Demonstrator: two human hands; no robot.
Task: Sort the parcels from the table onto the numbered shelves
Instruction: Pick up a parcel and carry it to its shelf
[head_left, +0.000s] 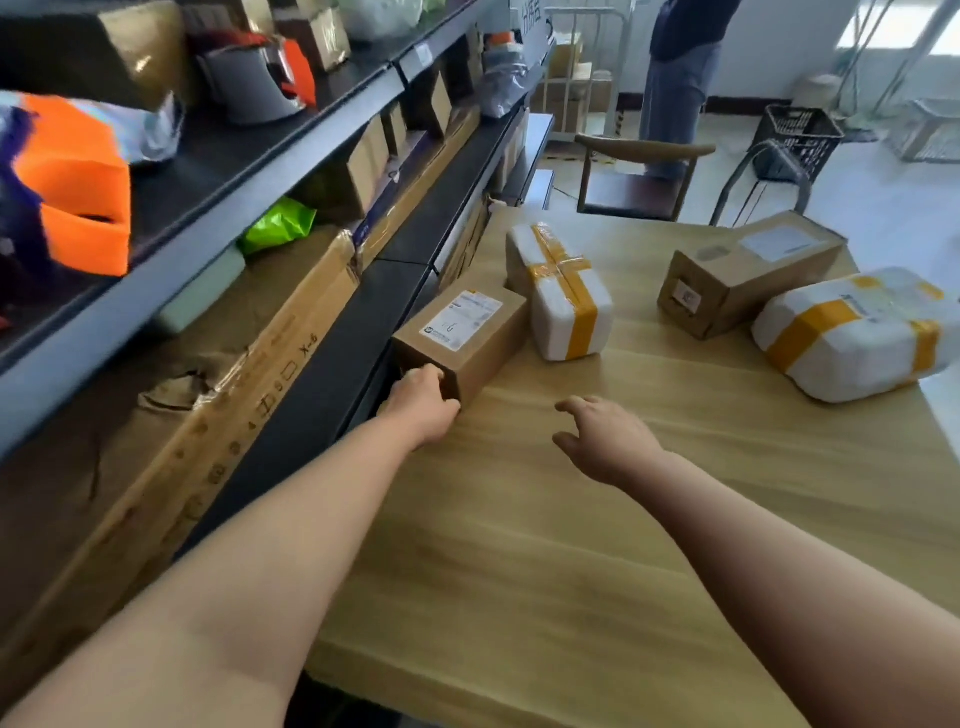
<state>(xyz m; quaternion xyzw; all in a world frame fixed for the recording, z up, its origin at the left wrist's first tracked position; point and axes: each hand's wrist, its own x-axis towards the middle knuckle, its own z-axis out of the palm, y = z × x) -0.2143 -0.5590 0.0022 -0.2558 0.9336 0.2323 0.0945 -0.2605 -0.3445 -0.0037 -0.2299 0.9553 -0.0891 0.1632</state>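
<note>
The left hand (423, 402) has its grip closed around the near end of a small brown box (462, 338) lying on the wooden bench (571, 519), close against the dark shelves (322, 384). The right hand (605, 439) hovers above the bench, fingers spread and holding nothing. Just behind the box sits a white parcel with yellow tape (563, 293)

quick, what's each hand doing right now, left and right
Left hand: closed on the near end of the small brown box, which sits on the table.
Right hand: open, fingers spread, holding nothing, above the table.
</note>
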